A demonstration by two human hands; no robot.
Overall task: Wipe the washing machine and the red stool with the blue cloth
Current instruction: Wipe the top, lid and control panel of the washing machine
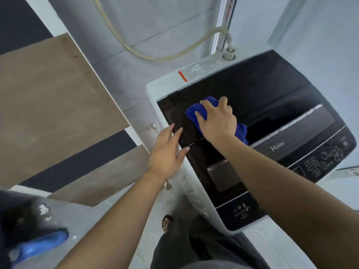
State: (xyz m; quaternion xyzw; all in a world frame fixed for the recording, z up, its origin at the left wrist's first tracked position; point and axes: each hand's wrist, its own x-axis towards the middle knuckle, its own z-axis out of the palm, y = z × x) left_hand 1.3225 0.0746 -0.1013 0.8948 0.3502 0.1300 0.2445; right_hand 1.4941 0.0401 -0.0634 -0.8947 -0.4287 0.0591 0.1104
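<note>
One blue cloth [196, 111], bunched lengthwise toward the control panel, lies on one Haier washing machine [272, 105]; right hand [217, 121] fingers clamp it, left hand [167, 152] fingers spread.

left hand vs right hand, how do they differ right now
The right hand presses the blue cloth onto the washing machine lid; the left hand holds nothing. The right hand's fingers curl over the cloth; the left hand's lie flat and spread at the lid's edge. Both are bare and rest on the machine.
</note>
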